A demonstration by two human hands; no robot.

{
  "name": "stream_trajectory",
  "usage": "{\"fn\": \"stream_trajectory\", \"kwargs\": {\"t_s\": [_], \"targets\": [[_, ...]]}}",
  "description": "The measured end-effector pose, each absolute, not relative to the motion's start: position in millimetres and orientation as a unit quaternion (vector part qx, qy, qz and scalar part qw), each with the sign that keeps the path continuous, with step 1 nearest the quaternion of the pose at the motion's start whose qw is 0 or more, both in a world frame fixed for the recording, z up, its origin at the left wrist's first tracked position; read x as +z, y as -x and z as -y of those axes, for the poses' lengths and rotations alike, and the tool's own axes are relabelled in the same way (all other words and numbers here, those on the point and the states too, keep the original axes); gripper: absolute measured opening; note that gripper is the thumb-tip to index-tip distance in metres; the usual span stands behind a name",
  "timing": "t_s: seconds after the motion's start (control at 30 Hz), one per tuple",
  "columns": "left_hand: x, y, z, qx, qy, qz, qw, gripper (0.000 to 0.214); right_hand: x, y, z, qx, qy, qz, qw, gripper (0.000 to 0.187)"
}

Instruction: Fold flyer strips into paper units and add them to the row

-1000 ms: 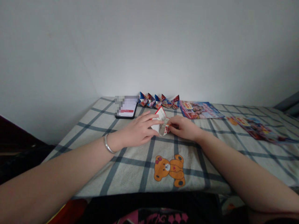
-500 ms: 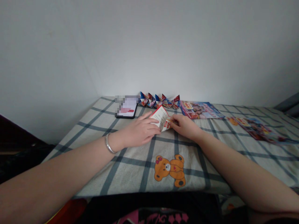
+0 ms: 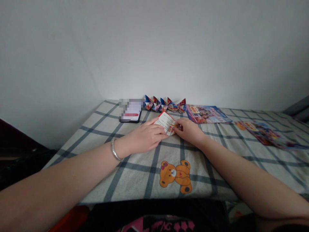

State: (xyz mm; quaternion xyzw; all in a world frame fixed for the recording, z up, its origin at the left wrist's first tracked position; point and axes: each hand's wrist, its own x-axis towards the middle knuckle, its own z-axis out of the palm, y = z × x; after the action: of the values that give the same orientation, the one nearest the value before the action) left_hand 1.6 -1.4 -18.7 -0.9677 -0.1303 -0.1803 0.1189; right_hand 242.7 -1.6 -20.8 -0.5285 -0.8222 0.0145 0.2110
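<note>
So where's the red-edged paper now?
Head view, just right of centre: the paper is between the left hand and the right hand, both touching it, on the near side of the row of folded shapes.

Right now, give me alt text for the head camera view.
A left hand rests on a small white printed paper with red edging; the right hand pinches its right side, over a pale grey-checked cloth. Behind lie a black-edged phone and folded blue-and-red paper shapes; at right, two colourful printed sheets.
</note>
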Motion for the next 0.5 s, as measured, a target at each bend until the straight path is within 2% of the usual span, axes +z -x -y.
{"fn": "stream_trajectory", "kwargs": {"t_s": [0.17, 0.5], "targets": [[-17.5, -2.4, 5.3, -0.18, 0.963, 0.141, 0.141, 0.031, -19.5, -243.2, 0.2, 0.022, 0.537, 0.82, 0.2, 0.015], [-23.6, -3.1, 2.3, -0.194, 0.966, 0.146, 0.092, 0.037, -18.2, -243.3, -2.3, 0.031, 0.542, 0.816, 0.198, 0.013]]}}
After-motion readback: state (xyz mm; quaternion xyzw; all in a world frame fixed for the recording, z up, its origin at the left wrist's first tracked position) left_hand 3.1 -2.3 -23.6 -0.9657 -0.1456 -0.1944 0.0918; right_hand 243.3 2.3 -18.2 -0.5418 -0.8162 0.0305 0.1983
